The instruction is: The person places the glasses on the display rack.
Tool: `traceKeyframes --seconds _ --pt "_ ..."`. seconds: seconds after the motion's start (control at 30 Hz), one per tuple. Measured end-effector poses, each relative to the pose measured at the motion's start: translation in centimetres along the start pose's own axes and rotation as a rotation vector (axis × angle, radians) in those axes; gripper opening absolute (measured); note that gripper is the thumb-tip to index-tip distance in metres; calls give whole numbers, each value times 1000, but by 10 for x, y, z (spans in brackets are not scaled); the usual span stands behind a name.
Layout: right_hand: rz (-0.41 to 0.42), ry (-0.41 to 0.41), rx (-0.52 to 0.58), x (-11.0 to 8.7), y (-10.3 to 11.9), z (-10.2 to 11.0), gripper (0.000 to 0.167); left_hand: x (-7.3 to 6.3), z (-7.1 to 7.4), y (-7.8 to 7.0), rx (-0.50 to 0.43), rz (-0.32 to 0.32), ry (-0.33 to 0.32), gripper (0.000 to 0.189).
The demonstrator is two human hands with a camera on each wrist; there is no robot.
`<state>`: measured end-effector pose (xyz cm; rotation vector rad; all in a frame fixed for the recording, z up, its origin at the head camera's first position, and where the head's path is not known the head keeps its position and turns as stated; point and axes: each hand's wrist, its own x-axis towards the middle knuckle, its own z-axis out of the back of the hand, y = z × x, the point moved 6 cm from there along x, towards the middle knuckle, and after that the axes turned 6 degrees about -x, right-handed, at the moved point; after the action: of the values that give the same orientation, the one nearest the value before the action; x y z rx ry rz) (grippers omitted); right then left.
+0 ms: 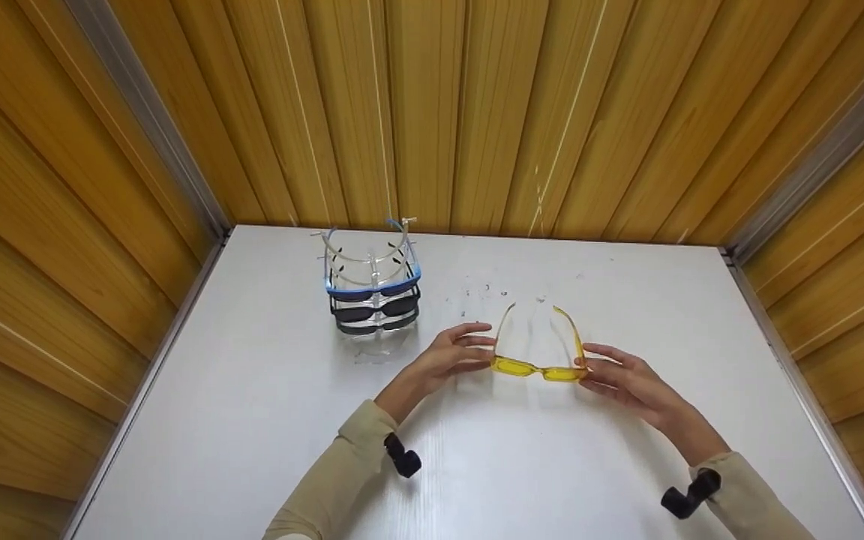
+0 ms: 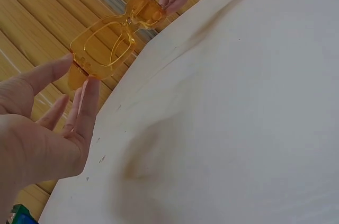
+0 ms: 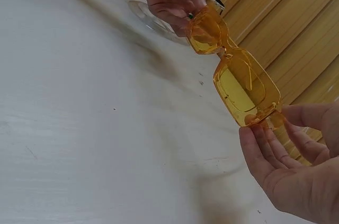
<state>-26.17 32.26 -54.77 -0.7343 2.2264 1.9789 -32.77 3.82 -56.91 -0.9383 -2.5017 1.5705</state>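
A pair of yellow see-through sunglasses hangs over the white table between my two hands, temples unfolded and pointing away from me. My left hand pinches the left end of the frame at the hinge, thumb on one side and fingertips on the other, as the left wrist view shows. At the other end my right hand pinches the right hinge corner between thumb and fingers. In the right wrist view the yellow lenses face the camera, and a rectangular outline shows through the nearer one.
Left of the hands, a clear display stand carries several sunglasses, among them a blue-framed pair and black pairs below it. Small specks lie on the white table. Wood-patterned walls close off the back and sides.
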Motion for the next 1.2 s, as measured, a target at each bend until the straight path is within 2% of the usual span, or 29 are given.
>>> traceKeyframes --seconds 0.3,0.47,0.63,0.93,1.2 --pt "32 119 -21 -6 -2 -25 41 -33 15 3 -72 32 71 64" --pt "26 133 -63 -7 -3 -37 44 -51 21 1 -66 40 91 65" --pt "-3 126 -14 -7 -6 -49 42 -66 27 -2 -40 45 115 63" --pt "-38 135 66 -3 -6 -69 39 -86 40 -8 -38 -3 67 62" --pt "-22 138 68 -6 -2 -78 38 -99 40 -13 -32 -28 55 64"
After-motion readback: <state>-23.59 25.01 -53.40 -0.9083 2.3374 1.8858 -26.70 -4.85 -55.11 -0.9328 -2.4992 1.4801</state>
